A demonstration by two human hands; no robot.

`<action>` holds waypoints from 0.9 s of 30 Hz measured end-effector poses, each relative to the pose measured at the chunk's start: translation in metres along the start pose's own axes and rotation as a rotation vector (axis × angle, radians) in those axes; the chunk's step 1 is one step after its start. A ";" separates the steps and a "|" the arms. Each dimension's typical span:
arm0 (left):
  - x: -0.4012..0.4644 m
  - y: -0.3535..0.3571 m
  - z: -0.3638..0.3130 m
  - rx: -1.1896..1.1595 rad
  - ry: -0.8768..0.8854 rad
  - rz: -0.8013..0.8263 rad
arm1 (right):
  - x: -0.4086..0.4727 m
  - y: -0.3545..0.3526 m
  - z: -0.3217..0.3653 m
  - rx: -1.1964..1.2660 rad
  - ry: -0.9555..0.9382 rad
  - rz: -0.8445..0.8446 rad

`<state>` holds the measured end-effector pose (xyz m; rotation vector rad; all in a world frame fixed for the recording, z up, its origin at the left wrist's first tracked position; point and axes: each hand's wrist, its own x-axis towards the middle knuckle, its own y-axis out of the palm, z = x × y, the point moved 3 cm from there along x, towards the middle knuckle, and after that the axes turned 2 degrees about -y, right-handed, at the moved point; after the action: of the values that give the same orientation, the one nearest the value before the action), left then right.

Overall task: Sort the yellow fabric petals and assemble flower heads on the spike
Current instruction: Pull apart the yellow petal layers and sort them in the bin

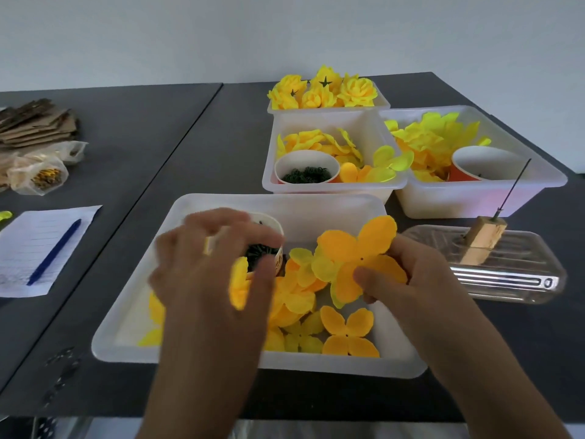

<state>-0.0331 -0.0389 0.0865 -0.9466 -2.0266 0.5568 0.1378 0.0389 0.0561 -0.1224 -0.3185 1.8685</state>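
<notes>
My right hand pinches a stack of orange four-lobed fabric petals above the near white tray. My left hand, blurred by motion, hovers over a paper cup of small dark green pieces in that tray, and a yellow petal sits between its thumb and fingers. Loose yellow and orange petals lie on the tray floor. The thin dark spike stands bare in a wooden block to the right. Finished yellow flower heads fill the far tray.
Two white trays of petals, each with a paper cup, stand behind: middle and right. A clear plastic tray holds the block. At left lie lined paper with a blue pen, plastic bags and cardboard.
</notes>
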 end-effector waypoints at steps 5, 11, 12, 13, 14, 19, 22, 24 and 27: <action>-0.006 0.032 -0.029 -0.166 0.030 0.128 | -0.010 0.021 0.008 -0.121 -0.130 0.037; -0.004 0.036 -0.025 -0.233 -0.054 0.107 | -0.017 0.023 0.009 -0.246 -0.214 0.020; -0.003 0.035 -0.024 -0.262 -0.068 0.124 | -0.018 0.021 0.009 -0.250 -0.201 0.034; -0.002 0.034 -0.023 -0.294 -0.079 0.141 | -0.018 0.020 0.009 -0.255 -0.190 0.043; -0.001 0.033 -0.023 -0.322 -0.085 0.158 | -0.018 0.018 0.009 -0.263 -0.183 0.054; 0.002 0.030 -0.023 -0.331 -0.088 0.210 | -0.018 0.012 0.013 -0.334 -0.153 0.102; 0.003 0.030 -0.023 -0.343 -0.091 0.208 | -0.018 0.009 0.015 -0.330 -0.125 0.136; 0.003 0.031 -0.024 -0.336 -0.094 0.196 | -0.018 0.009 0.015 -0.338 -0.137 0.148; 0.003 0.030 -0.025 -0.360 -0.099 0.180 | -0.018 0.007 0.014 -0.323 -0.151 0.145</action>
<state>-0.0007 -0.0162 0.0826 -1.3484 -2.1871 0.3424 0.1339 0.0172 0.0663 -0.2295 -0.7324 1.9610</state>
